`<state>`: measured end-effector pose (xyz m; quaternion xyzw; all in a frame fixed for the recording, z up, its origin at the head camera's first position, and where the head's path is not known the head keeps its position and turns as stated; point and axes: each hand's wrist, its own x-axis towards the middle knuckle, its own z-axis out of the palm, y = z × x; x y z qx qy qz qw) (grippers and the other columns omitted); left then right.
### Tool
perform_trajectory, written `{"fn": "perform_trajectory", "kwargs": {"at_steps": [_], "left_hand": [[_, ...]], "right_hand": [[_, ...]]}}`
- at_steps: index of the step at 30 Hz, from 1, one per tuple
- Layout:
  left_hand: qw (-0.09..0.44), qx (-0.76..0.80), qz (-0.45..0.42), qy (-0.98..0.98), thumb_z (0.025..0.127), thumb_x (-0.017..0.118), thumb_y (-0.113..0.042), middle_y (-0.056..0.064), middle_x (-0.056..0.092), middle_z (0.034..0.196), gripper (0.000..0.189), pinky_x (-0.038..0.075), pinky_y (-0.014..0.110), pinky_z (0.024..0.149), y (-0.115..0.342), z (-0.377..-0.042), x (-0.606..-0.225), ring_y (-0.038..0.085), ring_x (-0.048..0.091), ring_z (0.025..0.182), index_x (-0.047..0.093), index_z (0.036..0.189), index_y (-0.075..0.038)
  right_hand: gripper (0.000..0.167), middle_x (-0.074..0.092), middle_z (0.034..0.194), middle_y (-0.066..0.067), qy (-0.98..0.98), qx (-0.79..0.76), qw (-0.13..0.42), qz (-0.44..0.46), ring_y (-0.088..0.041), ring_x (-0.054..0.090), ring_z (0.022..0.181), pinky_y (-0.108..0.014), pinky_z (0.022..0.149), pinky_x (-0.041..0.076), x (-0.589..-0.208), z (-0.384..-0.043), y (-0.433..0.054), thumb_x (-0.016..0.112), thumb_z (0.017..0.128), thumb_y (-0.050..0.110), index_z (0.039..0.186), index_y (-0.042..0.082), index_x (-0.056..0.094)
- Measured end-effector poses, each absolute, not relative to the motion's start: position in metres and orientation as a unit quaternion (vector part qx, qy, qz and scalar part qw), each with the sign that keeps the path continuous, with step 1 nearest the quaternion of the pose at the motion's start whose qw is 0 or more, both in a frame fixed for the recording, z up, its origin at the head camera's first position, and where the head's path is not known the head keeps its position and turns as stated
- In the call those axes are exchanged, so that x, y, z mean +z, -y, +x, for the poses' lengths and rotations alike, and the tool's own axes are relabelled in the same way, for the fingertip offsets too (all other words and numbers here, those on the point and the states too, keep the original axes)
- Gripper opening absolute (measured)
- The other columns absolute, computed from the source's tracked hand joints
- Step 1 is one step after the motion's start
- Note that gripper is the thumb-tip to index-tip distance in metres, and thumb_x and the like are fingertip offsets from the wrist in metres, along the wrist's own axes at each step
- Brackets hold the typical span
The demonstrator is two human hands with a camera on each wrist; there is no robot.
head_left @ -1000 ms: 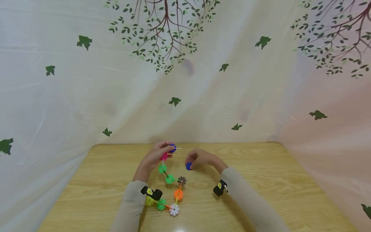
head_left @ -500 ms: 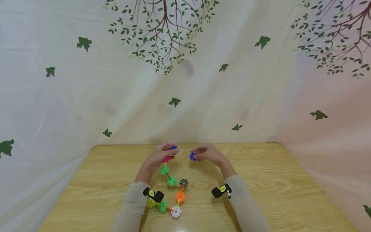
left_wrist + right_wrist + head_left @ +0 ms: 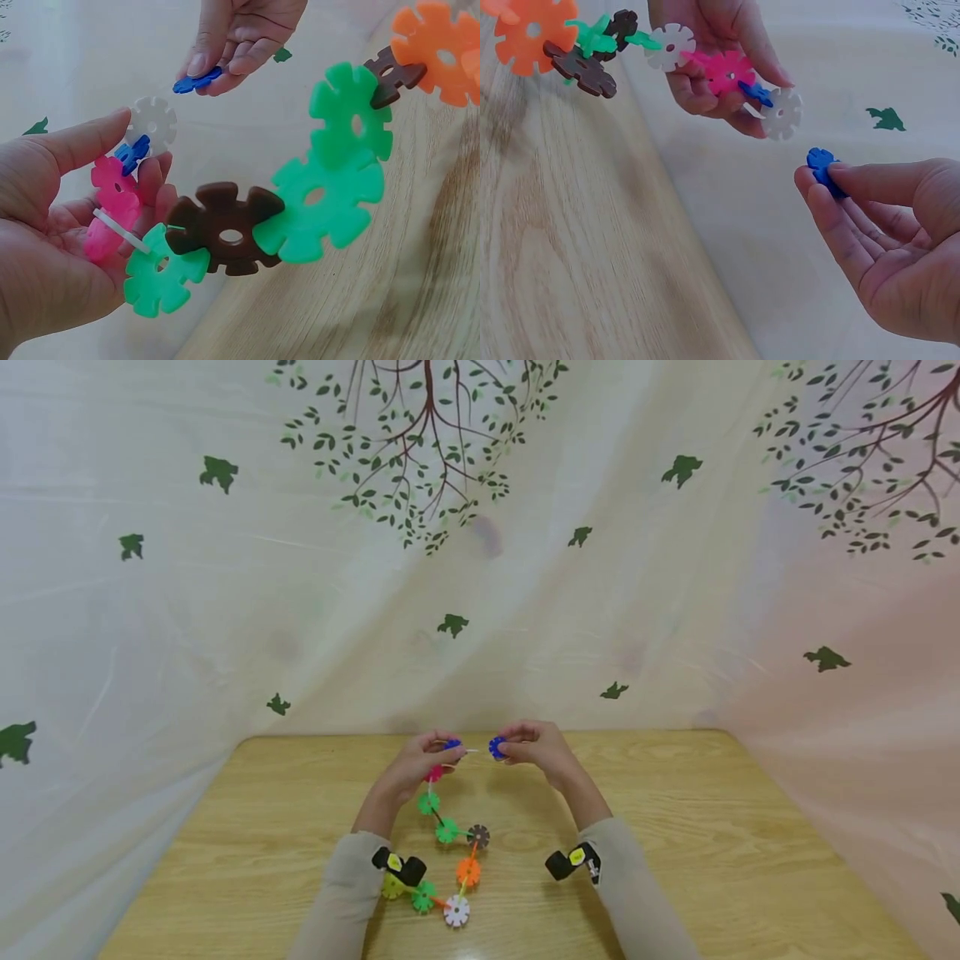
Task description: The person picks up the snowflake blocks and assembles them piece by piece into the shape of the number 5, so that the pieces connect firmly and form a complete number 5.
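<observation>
My left hand [image 3: 408, 770] holds the far end of a chain of notched plastic snowflake discs. Its thumb and fingers close about a small blue disc [image 3: 133, 155] and a pink one [image 3: 116, 184], and a white disc [image 3: 781, 114] sticks out past the fingertips. Between thumb and fingers, my right hand [image 3: 546, 752] pinches a loose blue snowflake disc [image 3: 823, 172], held apart from the white one, with a small gap between. From the left palm the chain runs back through green [image 3: 166, 270] and brown discs [image 3: 195, 214] to an orange one [image 3: 468, 871].
Toward the near side, the chain bends past a white disc [image 3: 456, 911] and a green one [image 3: 423, 897] to a yellow disc [image 3: 392, 885], partly under the left wrist camera [image 3: 399, 865]. Behind the wooden table [image 3: 675, 860] hangs a pale leaf-printed curtain [image 3: 525, 635].
My right hand has lifted the loose blue disc up and away from me, level with the chain's white end. My left hand has shifted slightly right, and the chain with it.
</observation>
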<state>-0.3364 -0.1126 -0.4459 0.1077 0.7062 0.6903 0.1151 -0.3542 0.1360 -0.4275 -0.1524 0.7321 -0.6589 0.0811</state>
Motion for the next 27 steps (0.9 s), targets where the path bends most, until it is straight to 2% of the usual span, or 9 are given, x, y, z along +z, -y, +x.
{"fn": "perform_trajectory", "kwargs": {"at_steps": [7, 13, 20, 24, 27], "left_hand": [[0.115, 0.693, 0.106, -0.704, 0.100, 0.065, -0.013, 0.000, 0.067, 0.101, 0.028, 0.050, 0.055, 0.106, 0.112, -0.336, -0.445, 0.014, 0.064, 0.093, 0.059, 0.123, 0.001], [0.112, 0.690, 0.107, -0.707, 0.101, 0.065, -0.014, 0.003, 0.066, 0.104, 0.029, 0.050, 0.054, 0.107, 0.113, -0.337, -0.446, 0.014, 0.064, 0.093, 0.059, 0.124, 0.002], [0.116, 0.693, 0.109, -0.703, 0.100, 0.066, -0.014, 0.004, 0.065, 0.107, 0.030, 0.049, 0.055, 0.108, 0.113, -0.336, -0.445, 0.015, 0.065, 0.097, 0.058, 0.124, 0.002], [0.115, 0.696, 0.104, -0.701, 0.100, 0.065, -0.013, 0.002, 0.064, 0.105, 0.029, 0.050, 0.054, 0.108, 0.112, -0.335, -0.443, 0.013, 0.064, 0.096, 0.058, 0.124, 0.002], [0.113, 0.703, 0.108, -0.694, 0.101, 0.064, -0.011, 0.005, 0.067, 0.108, 0.027, 0.049, 0.054, 0.109, 0.112, -0.335, -0.443, 0.017, 0.066, 0.099, 0.057, 0.123, 0.003]], "right_hand": [[0.018, 0.075, 0.087, -0.001, -0.719, -0.677, 0.075, -0.137, -0.012, 0.073, 0.076, -0.029, 0.071, 0.063, -0.427, -0.351, -0.128, 0.069, 0.092, -0.003, 0.107, -0.011, 0.065], [0.015, 0.076, 0.088, -0.003, -0.715, -0.684, 0.079, -0.125, -0.013, 0.074, 0.076, -0.030, 0.071, 0.063, -0.429, -0.349, -0.123, 0.070, 0.093, -0.002, 0.106, -0.008, 0.066], [0.013, 0.076, 0.086, -0.003, -0.707, -0.691, 0.087, -0.122, -0.014, 0.075, 0.076, -0.047, 0.083, 0.063, -0.431, -0.347, -0.118, 0.070, 0.093, -0.002, 0.104, -0.005, 0.064], [0.014, 0.076, 0.086, -0.003, -0.698, -0.701, 0.084, -0.121, -0.015, 0.075, 0.076, -0.041, 0.080, 0.064, -0.432, -0.346, -0.116, 0.069, 0.094, -0.002, 0.105, -0.007, 0.062], [0.017, 0.075, 0.086, -0.003, -0.689, -0.710, 0.081, -0.123, -0.015, 0.075, 0.076, -0.036, 0.076, 0.064, -0.432, -0.346, -0.114, 0.068, 0.094, -0.002, 0.107, -0.010, 0.060]]}}
